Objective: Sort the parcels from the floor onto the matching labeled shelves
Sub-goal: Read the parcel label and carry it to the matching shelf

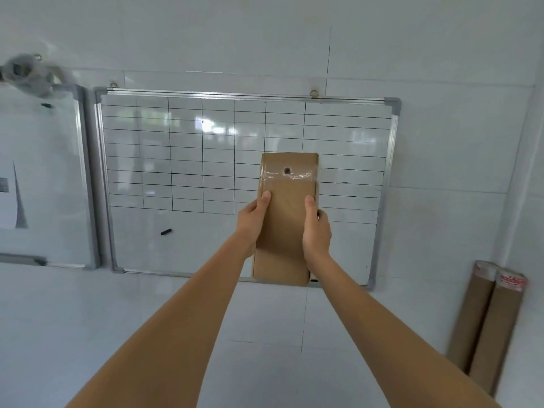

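A flat brown cardboard parcel (287,228) with clear tape and a small dark hole near its top is held upright at arm's length in front of a wall. My left hand (253,222) grips its left edge, thumb lying on the front face. My right hand (316,228) grips its right edge the same way. Fingers of both hands are hidden behind the parcel. No label shows on the face turned to me. No shelves or floor parcels are in view.
A gridded whiteboard (182,160) hangs on the white tiled wall behind the parcel, with a second board (44,178) to its left. Two brown cardboard tubes (485,325) lean in the right corner.
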Demonstrator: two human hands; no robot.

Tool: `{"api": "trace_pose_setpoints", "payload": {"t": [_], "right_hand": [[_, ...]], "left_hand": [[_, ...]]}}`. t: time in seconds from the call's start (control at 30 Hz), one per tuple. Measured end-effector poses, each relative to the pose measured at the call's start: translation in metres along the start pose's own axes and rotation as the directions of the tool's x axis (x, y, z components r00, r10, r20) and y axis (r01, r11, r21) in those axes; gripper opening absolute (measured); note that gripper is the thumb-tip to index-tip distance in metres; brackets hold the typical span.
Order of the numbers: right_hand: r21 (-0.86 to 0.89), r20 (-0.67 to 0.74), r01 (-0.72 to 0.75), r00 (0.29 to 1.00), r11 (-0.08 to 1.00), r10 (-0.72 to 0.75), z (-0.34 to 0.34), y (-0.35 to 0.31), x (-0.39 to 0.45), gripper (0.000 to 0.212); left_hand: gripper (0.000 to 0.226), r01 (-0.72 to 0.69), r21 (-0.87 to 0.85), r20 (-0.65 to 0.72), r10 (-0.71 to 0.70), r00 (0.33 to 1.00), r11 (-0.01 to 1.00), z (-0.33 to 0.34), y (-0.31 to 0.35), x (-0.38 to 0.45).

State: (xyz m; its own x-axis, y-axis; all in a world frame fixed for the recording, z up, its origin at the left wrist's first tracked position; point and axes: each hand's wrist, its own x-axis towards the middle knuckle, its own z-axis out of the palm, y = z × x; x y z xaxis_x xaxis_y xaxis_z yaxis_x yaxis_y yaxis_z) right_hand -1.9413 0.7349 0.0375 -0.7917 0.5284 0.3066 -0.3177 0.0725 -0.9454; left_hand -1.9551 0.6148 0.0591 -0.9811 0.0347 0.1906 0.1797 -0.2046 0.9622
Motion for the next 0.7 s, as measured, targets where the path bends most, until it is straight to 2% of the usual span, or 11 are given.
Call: {"api": "trace_pose_setpoints", "payload": {"t": [0.13,0.27,0.33,0.4,0.47,0.53,0.6,0.63,0.7], "right_hand": [[-0.012,-0.073,-0.024,0.997,1.000,0.023,0.010,0.001,-0.007,0.060],[-0.019,-0.094,0.019,0.995,1.000,-0.021,0.018,0.004,-0.013,0.055],[-0.084,-0.116,0.059,0.991,0.995,-0.068,0.023,0.004,-0.017,0.056],[-0.165,-0.157,0.075,0.982,0.983,-0.102,0.028,0.001,-0.022,0.065],[-0.201,-0.151,0.093,0.981,0.975,-0.125,0.029,-0.003,-0.023,0.066],[-0.178,-0.101,0.158,0.979,0.971,-0.178,0.023,-0.003,-0.022,0.055],[-0.144,-0.095,0.224,0.966,0.964,-0.239,0.015,-0.002,-0.020,0.044],[-0.109,-0.111,0.216,0.967,0.970,-0.228,0.012,0.000,-0.018,0.042],[0.017,-0.128,0.120,0.985,0.993,-0.117,0.009,0.001,-0.011,0.043]], "left_hand": [[0.046,-0.030,0.042,-0.102,0.034,0.994,0.999,-0.009,0.000,0.007],[0.047,-0.041,0.097,-0.166,0.057,0.985,0.994,-0.009,-0.001,0.005],[0.063,-0.018,0.128,-0.090,0.029,0.995,0.992,-0.004,0.000,-0.001],[0.096,0.013,0.173,-0.003,-0.013,1.000,0.985,0.003,0.002,-0.009],[0.132,0.047,0.211,0.006,-0.050,0.999,0.976,0.004,-0.006,-0.001],[0.142,0.048,0.212,0.022,-0.054,0.998,0.976,0.002,-0.012,0.008],[0.133,0.023,0.205,0.065,-0.037,0.997,0.978,-0.001,-0.003,-0.003],[0.120,-0.002,0.212,0.085,-0.017,0.996,0.977,-0.003,-0.001,-0.006],[0.089,-0.057,0.207,0.086,0.040,0.995,0.977,-0.005,-0.001,-0.004]]}}
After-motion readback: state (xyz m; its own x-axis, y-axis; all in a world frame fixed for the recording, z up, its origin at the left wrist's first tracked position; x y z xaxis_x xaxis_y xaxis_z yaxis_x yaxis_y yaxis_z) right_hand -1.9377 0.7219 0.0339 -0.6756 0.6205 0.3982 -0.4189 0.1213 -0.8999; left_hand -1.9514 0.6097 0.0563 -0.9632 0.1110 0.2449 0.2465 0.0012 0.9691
